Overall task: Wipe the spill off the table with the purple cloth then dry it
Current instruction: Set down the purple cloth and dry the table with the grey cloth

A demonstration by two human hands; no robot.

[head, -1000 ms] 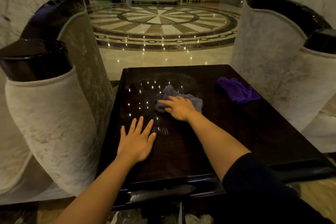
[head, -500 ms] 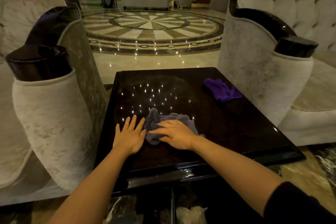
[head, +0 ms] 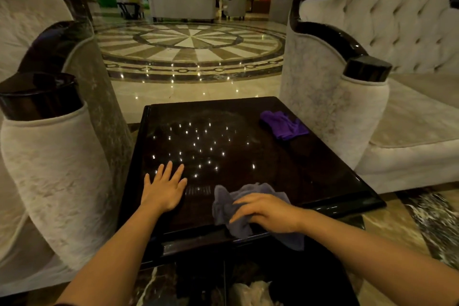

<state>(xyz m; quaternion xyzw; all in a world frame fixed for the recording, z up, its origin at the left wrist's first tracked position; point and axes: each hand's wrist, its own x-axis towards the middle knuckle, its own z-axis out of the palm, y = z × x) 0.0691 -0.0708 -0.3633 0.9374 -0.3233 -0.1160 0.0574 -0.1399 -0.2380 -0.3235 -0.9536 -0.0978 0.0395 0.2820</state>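
A dark glossy table [head: 310, 171] stands between two armchairs. My right hand [head: 268, 212] presses on a crumpled grey-blue cloth [head: 224, 205] at the table's near edge, and part of that cloth hangs over the edge. My left hand [head: 164, 190] lies flat on the tabletop to the left of it, fingers spread, holding nothing. The purple cloth [head: 284, 125] lies bunched at the far right of the table, apart from both hands. Faint smears show on the far middle of the tabletop among light reflections.
A pale upholstered armchair [head: 57, 171] with a black arm cap flanks the table on the left. A tufted armchair [head: 335, 112] flanks it on the right. Polished marble floor [head: 191, 92] lies beyond the table, with more sofas far back.
My right hand has dragged the grey-blue cloth from the table's middle toward me, to the near edge. My left hand stayed flat on the table. The purple cloth has not moved.
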